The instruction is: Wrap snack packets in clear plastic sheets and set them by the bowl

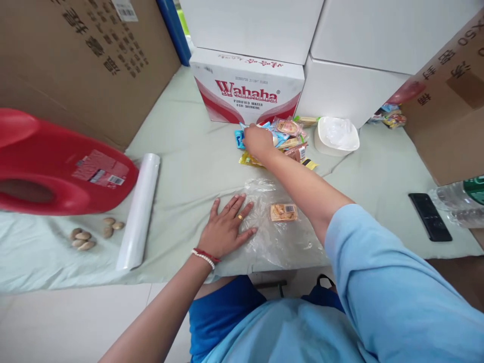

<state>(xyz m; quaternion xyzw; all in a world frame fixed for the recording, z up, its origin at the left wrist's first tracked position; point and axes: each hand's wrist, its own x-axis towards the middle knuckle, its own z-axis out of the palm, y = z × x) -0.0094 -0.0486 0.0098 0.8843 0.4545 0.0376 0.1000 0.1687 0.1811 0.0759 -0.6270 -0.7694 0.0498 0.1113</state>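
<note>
In the head view, the two hands are apart. The left hand (224,229) lies flat with fingers spread, on the desk (185,136) and the near-left edge of a clear plastic sheet (278,247). One wrapped snack (283,212) sits on that sheet, to the right of the left hand. The right hand (259,142) is down at the pile of snack packets (289,127) in front of the Wahaha box (247,91); its fingertips are hidden, so whether they pinch a packet cannot be told. The step in hand seems to be picking from the pile. The next move likely calls for a firm pinch on one packet, lifted free of its neighbours, while the left hand steadies the sheet.
</note>
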